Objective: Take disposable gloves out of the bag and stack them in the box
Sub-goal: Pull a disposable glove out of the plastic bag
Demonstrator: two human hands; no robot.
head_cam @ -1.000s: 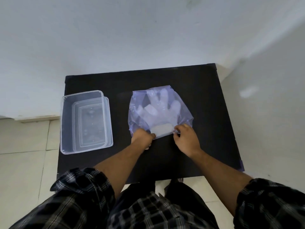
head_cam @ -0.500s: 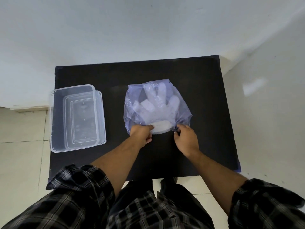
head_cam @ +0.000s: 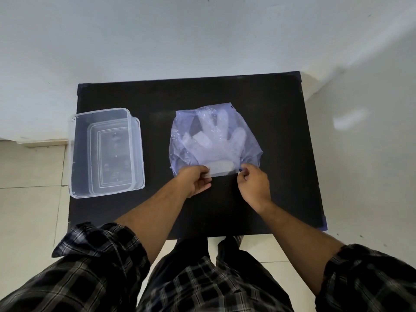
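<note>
A thin bluish plastic bag [head_cam: 249, 145] lies flat in the middle of the black table [head_cam: 225, 93]. Inside it a stack of clear disposable gloves [head_cam: 216, 138] shows through, fingers pointing away from me. My left hand [head_cam: 194, 181] pinches the near left edge of the bag's mouth, where a white glove cuff [head_cam: 219, 167] shows. My right hand [head_cam: 253, 184] pinches the near right corner of the bag. A clear plastic box [head_cam: 74, 154] stands empty at the table's left edge.
A clear lid lies under the box [head_cam: 140, 154], sticking out on its right side. White walls stand behind and to the right of the table. Tiled floor runs along the left. My checked sleeves and trousers fill the bottom of the view.
Both hands stay at the bag's near edge. My left hand has turned and now grips the edge with its fingers spread a little wider; the bag's mouth looks pulled flatter.
</note>
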